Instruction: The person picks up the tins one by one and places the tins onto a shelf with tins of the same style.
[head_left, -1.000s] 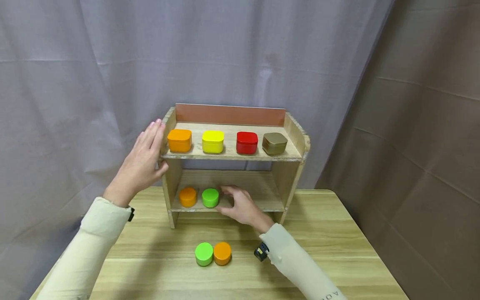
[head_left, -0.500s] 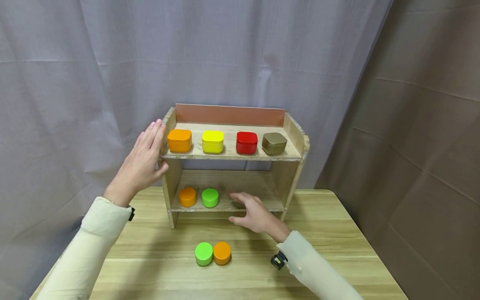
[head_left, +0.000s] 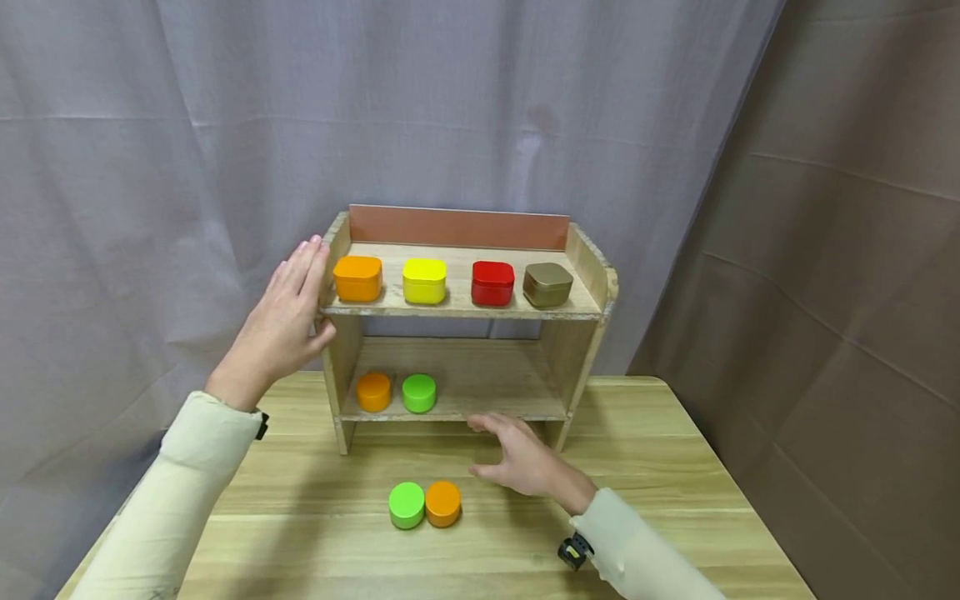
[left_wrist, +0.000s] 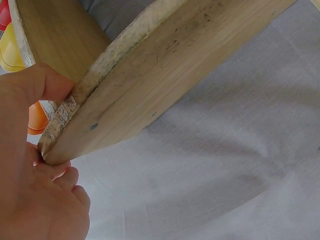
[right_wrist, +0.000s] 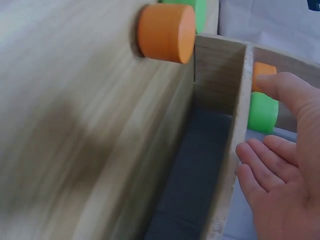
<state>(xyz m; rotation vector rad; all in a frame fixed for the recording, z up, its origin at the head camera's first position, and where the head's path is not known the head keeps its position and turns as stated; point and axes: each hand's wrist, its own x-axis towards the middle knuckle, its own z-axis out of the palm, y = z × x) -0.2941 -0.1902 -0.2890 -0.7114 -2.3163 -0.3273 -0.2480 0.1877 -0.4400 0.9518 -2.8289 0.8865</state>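
My left hand (head_left: 281, 321) grips the left side panel of the small wooden shelf (head_left: 465, 315). In the left wrist view its thumb and curled fingers pinch the panel's front edge (left_wrist: 92, 82). My right hand (head_left: 525, 458) holds nothing; its thumb and fingers stand apart in front of the lower board. Nearest to it on the table are an orange round container (head_left: 443, 503) and a green round container (head_left: 407, 505), side by side. On the lower board sit another orange round container (head_left: 373, 392) and a green one (head_left: 419, 392), also in the right wrist view.
Along the top board stand an orange square container (head_left: 357, 278), a yellow one (head_left: 424, 281), a red one (head_left: 492, 283) and a bronze one (head_left: 547, 285). The shelf stands on a wooden table (head_left: 660, 500). Grey curtains (head_left: 450, 100) hang behind.
My right hand has moved away from the green container on the lower board, back and down toward the table, with its fingers spread wider. My left hand stays on the shelf.
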